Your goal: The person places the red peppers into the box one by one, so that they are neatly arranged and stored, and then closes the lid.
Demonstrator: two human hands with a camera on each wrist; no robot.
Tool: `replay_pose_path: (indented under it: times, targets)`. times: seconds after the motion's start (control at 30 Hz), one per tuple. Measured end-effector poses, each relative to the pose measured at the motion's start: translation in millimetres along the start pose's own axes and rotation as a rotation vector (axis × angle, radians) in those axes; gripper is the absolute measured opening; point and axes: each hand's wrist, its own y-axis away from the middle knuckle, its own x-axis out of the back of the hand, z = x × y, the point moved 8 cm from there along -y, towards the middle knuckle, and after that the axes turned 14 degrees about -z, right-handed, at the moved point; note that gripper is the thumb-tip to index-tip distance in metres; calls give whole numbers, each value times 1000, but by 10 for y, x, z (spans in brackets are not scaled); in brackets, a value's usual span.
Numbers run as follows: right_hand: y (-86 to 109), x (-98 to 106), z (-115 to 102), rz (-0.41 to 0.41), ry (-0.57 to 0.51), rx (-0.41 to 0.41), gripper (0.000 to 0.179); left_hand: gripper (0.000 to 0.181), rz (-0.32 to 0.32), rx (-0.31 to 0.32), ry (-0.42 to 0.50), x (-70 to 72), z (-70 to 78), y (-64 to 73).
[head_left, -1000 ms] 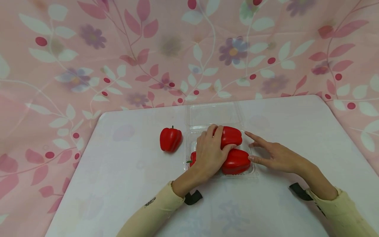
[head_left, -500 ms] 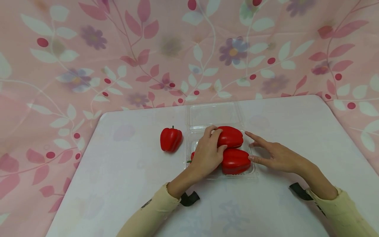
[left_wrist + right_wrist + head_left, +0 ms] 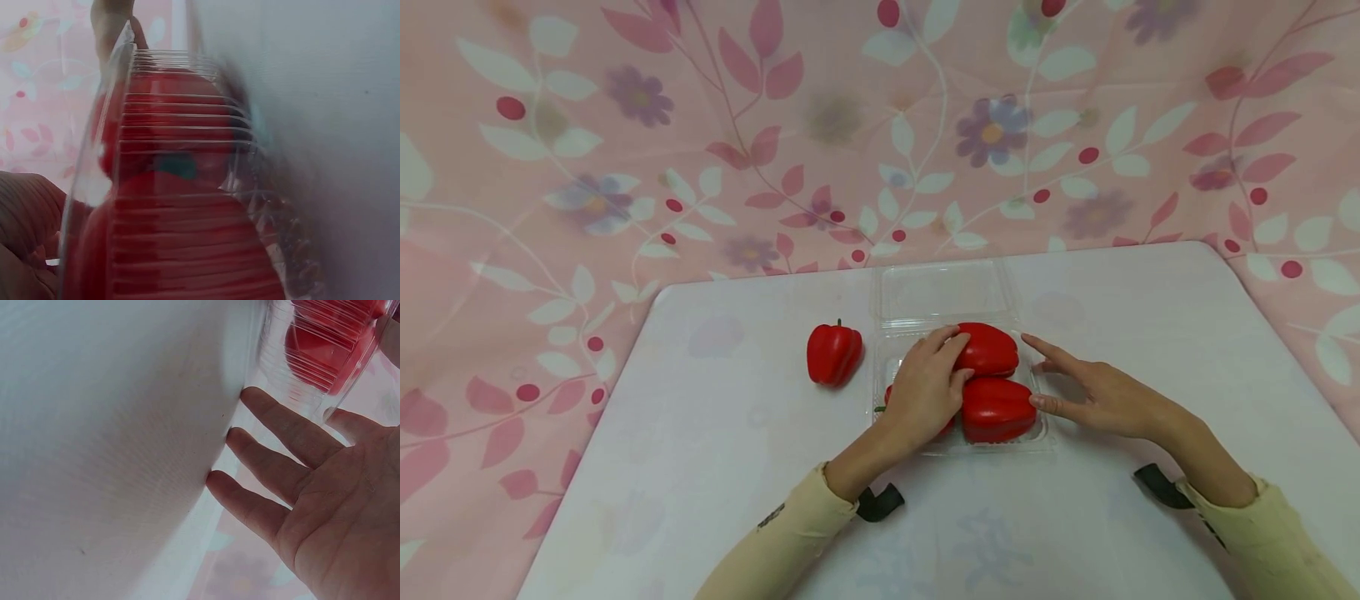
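In the head view a clear plastic clamshell container (image 3: 886, 343) lies with its lid (image 3: 946, 293) folded back. Inside are a far red bell pepper (image 3: 989, 350), a near one (image 3: 998, 410), and another (image 3: 889, 397) mostly hidden under my left hand (image 3: 925, 383). That hand holds the far pepper's left end between curled fingers and thumb. At the container's right side, my right hand (image 3: 1105, 398) spreads straight fingers, its thumb by the near pepper. The right wrist view has several fingertips of the right hand (image 3: 337, 506) on the table beside the container wall (image 3: 300, 369).
Left of the container a loose red bell pepper (image 3: 834, 355) stands on the white table (image 3: 722, 467). Behind the table hangs a pink floral cloth (image 3: 850, 125). A dark strap (image 3: 880, 502) hangs below the left wrist.
My left hand has drawn back leftward from over the peppers to the far pepper's left end. That pepper has shifted slightly right. The right hand has stayed in place.
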Motion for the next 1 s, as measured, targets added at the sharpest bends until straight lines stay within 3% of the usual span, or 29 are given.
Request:
replay_pose_path:
  times: [0.67,0.8,1.0]
  targets:
    - [-9,-14,15,-6,-1,-23,86,56,-93,12,-269,-120,68,-61]
    - [-9,-14,17,-7,-8,-22,87,60,-133,-3,-259,-111,58,-41]
    - [-10,-17,16,-8,-10,-23,87,62,-168,-34,-170,-56,-22,-11]
